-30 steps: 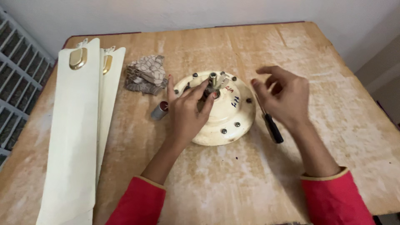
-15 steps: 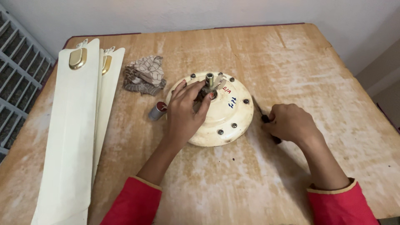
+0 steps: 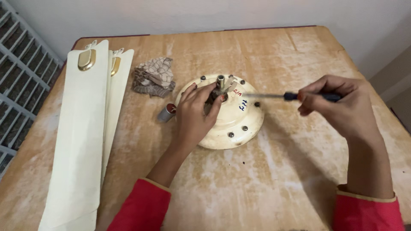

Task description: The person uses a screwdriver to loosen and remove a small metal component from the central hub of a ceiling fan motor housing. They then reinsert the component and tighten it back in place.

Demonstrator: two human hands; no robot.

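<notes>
My right hand point(image 3: 342, 107) has lifted the screwdriver point(image 3: 295, 96) off the counter point(image 3: 299, 51) and now grips it, tip aimed at the cream fan motor housing point(image 3: 235, 124) mid-counter, whose hub my left hand point(image 3: 195, 113) pinches, so screw work looks ready.

Single head view, looking steeply down, close over wooden table point(image 3: 299, 55).

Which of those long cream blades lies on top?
The wider-showing left blade; it overlaps the other blade, of which only a narrow strip shows along its right edge.
</notes>
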